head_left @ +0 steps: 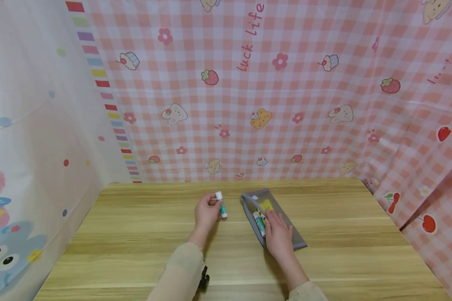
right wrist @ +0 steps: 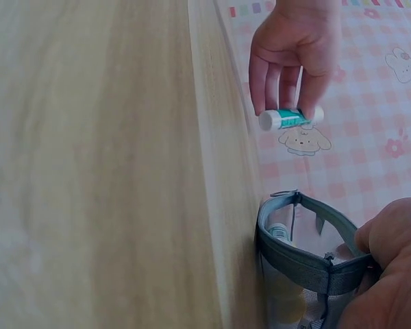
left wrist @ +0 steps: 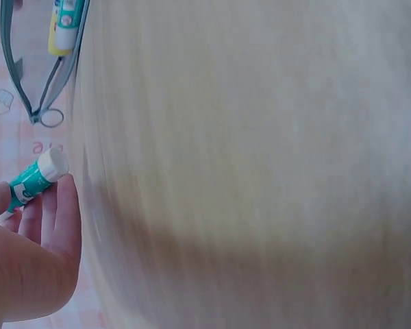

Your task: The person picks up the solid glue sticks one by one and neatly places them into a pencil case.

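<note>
My left hand point(head_left: 208, 212) pinches a green glue stick point(head_left: 222, 205) with white ends between thumb and fingers. The same glue stick point(left wrist: 33, 179) shows near the zipper end of the pouch in the left wrist view. To its right, a grey mesh zipper pouch point(head_left: 286, 228) lies on the table with its mouth unzipped. My right hand point(head_left: 279, 234) holds the pouch, its thumb at the rim point(right wrist: 349, 264) in the right wrist view. Inside the pouch are another green glue stick point(head_left: 259, 224) and yellow items point(head_left: 266, 205), partly hidden by the mesh and hand.
A wood-grain table point(head_left: 135, 238) carries everything. Behind it hangs a pink checked cloth point(head_left: 233, 100), which continues on the right. A white cloth with cartoon prints point(head_left: 26, 138) hangs on the left. A black buckle point(head_left: 204, 279) sits by the left sleeve.
</note>
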Tool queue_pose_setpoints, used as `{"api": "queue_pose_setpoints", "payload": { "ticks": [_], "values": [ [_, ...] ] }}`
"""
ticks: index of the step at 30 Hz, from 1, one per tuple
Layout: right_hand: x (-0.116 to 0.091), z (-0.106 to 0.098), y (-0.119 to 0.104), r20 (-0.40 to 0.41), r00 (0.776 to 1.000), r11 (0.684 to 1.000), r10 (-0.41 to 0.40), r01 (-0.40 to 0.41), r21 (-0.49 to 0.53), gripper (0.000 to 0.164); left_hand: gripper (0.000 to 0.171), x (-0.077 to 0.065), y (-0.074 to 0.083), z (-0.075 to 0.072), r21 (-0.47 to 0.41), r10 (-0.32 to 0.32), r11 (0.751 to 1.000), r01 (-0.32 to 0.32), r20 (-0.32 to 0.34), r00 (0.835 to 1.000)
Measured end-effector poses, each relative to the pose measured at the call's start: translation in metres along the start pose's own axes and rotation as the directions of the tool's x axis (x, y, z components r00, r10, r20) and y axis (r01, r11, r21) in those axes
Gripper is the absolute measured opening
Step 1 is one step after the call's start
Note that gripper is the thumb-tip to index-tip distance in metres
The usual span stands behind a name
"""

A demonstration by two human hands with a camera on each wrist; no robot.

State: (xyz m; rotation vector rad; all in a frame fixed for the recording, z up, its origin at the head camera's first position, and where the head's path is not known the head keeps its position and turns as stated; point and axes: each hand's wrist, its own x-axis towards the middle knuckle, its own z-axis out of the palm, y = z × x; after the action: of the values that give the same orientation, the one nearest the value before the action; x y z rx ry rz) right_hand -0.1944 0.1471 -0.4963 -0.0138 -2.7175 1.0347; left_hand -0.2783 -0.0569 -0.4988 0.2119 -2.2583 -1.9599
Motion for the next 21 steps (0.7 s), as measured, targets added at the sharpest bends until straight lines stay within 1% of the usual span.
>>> {"api": "queue_pose_setpoints", "payload": {
  "ticks": [4, 10, 15, 21],
  "values": [
    [0.001, 0.000, 0.000, 0.004, 1.000, 1.000, 0.007, -0.007, -0.003, 0.038, 0.025, -0.005, 0.002, 0.006, -0.004, -0.024, 1.000, 0.024, 0.015, 1.000],
    [0.002, 0.001, 0.000, -0.005, 1.000, 1.000, 0.006, -0.006, -0.006, 0.038, 0.026, -0.012, 0.007, 0.014, -0.006, -0.083, 0.997, 0.083, 0.035, 0.996],
    [0.002, 0.002, 0.002, -0.018, 1.000, 1.000, -0.006, 0.005, -0.014, 0.038, 0.029, -0.018, 0.010, 0.020, -0.056, -0.125, 0.990, 0.128, 0.064, 0.990],
    [0.001, 0.002, 0.003, -0.024, 1.000, 1.000, -0.012, 0.012, -0.007, 0.038, 0.025, -0.025, 0.011, 0.028, -0.105, -0.142, 0.983, 0.151, 0.088, 0.986]
  ]
}}
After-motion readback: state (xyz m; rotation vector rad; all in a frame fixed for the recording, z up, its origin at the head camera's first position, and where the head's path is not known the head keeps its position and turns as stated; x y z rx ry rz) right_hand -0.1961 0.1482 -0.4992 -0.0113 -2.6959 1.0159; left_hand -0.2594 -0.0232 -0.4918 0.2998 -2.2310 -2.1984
